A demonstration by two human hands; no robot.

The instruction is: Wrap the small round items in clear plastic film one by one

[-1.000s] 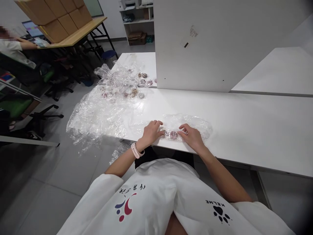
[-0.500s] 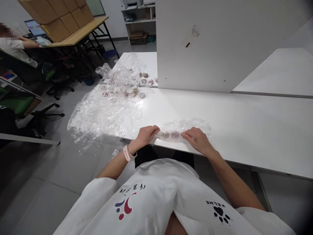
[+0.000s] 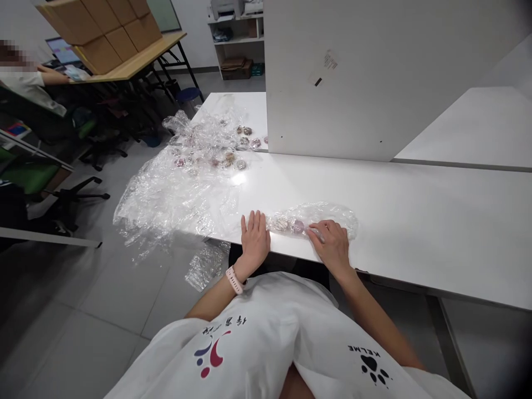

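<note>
Plastic film [image 3: 332,210], crinkled, sheathes round pieces [image 3: 281,224] (left grip [image 3: 255,239] flattened, right grip [image 3: 333,244] pinching film).

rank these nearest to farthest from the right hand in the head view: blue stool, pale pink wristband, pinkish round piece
1. Pinkish round piece, just left of the right hand
2. Pale pink wristband, on the left wrist
3. Blue stool, far back left

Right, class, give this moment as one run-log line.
left hand: palm down; right hand: curled beside pink item; between hands: pale item, pink item in clear film; further left: film heap
</note>
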